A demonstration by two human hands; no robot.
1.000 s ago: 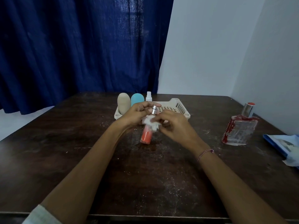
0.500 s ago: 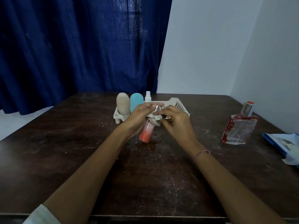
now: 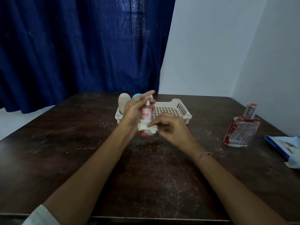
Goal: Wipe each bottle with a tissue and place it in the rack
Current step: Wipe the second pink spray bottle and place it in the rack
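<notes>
My left hand [image 3: 134, 111] grips a small pink-orange spray bottle [image 3: 146, 114], held nearly upright above the table in front of the rack. My right hand [image 3: 168, 127] pinches a crumpled white tissue [image 3: 148, 128] against the bottle's lower end. The cream plastic rack [image 3: 180, 109] stands behind the hands. In its left side stand a beige bottle [image 3: 123, 100] and a blue bottle [image 3: 136, 96], partly hidden by my left hand. A square glass perfume bottle [image 3: 241, 129] with red marks and a silver cap stands alone at the right.
The dark wooden table [image 3: 81, 159] is dusty. A blue and white packet [image 3: 285, 146] lies at the right edge. A blue curtain hangs behind the table and white walls close in on the right.
The left hand has turned the spray bottle up to nearly upright and raised it. The right hand has slid the tissue down from the bottle's neck to its lower end.
</notes>
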